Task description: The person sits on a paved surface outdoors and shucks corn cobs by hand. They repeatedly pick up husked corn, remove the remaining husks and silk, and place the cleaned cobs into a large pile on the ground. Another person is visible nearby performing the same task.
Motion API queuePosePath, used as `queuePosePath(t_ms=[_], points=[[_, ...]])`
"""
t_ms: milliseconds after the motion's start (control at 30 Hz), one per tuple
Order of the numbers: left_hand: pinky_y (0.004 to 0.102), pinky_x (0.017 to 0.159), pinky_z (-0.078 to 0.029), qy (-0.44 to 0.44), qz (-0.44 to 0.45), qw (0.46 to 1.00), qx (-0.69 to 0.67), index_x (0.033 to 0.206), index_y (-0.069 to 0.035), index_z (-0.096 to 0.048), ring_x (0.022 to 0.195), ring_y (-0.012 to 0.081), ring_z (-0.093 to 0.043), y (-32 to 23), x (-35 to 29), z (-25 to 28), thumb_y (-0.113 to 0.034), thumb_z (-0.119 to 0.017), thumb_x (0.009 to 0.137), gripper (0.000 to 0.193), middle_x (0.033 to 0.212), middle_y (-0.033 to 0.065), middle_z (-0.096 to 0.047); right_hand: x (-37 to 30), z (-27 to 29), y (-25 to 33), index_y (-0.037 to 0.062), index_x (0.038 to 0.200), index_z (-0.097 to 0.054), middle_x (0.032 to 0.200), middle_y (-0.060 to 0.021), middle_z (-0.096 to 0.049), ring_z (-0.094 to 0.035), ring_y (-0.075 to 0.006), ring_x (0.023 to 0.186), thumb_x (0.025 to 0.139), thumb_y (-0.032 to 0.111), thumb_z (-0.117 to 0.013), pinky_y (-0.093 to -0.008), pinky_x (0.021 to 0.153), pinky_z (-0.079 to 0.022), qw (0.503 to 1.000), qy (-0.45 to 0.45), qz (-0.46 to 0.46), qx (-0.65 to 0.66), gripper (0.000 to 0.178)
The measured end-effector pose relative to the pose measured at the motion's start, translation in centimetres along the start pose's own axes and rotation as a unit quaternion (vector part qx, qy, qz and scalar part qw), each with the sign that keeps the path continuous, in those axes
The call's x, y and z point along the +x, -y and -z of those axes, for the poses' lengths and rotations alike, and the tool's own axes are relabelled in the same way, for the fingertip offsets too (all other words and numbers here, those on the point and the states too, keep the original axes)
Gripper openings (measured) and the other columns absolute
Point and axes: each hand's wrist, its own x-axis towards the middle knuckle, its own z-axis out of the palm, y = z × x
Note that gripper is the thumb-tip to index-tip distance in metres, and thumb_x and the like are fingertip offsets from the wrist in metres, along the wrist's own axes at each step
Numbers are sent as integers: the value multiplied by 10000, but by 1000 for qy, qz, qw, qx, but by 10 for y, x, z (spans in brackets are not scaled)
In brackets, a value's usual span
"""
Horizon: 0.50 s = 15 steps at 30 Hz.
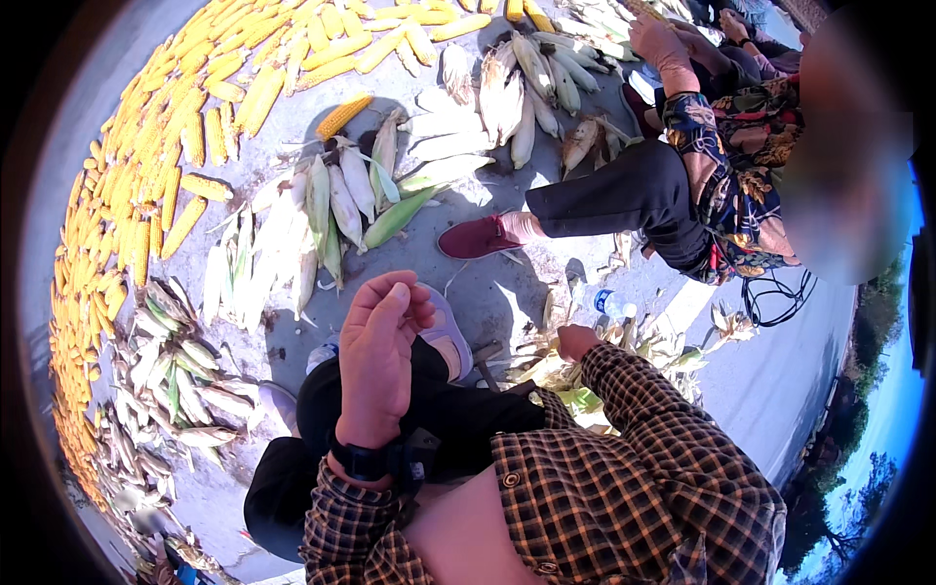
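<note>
- A grey concrete floor [507,302] fills the view, seen from above by a seated person wearing a checked shirt and dark trousers.
- A wide band of husked yellow corn cobs [146,166] curves along the left and top edges, laid side by side.
- A second person [682,185] in a patterned top sits at upper right, one red shoe [478,237] stretched toward the middle; their gloved hand [663,44] reaches among pale ears at the top.
- Unhusked ears [341,200], pale and green, lie in loose heaps at centre and lower left.
- A heap of torn husks [585,375] lies just beside the wearer's right knee.
- The left hand [375,356] rests on the left knee, fingers loosely curled, holding nothing; a dark watch [363,458] sits on the wrist.
- The right hand [577,341] reaches down into the husk heap and touches it. Its fingers are hidden, so I cannot tell whether it grips an ear.
- A clear plastic bottle [606,304] lies just beside that hand.
- Risks, as a judgement: groping in the heap could knock the bottle rolling, and dry husk edges could scratch a bare hand. The other person's outstretched foot is near enough to be bumped.
</note>
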Motion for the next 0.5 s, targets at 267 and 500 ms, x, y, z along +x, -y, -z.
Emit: queuePosePath(t_ms=[267, 500], points=[[316, 799, -511, 58, -12, 998, 5, 1139, -31, -613, 860, 162, -632, 11, 8, -9, -162, -560, 1001, 197, 970, 62, -660, -33, -13, 15, 62, 1173, -659, 1108, -192, -685, -650, -365, 1045, 912, 436, -598, -438, 903, -497, 948, -74, 154, 269, 460], [305, 781, -508, 35, -40, 998, 16, 1121, -45, -613, 850, 151, -622, 6, -1, 8, -159, -574, 990, 178, 954, 51, -652, -66, -18, 28, 56, 1189, -643, 1124, -204, -682, -647, -382, 1053, 917, 450, -612, -463, 937, -490, 929, -200, 80, 301, 480]])
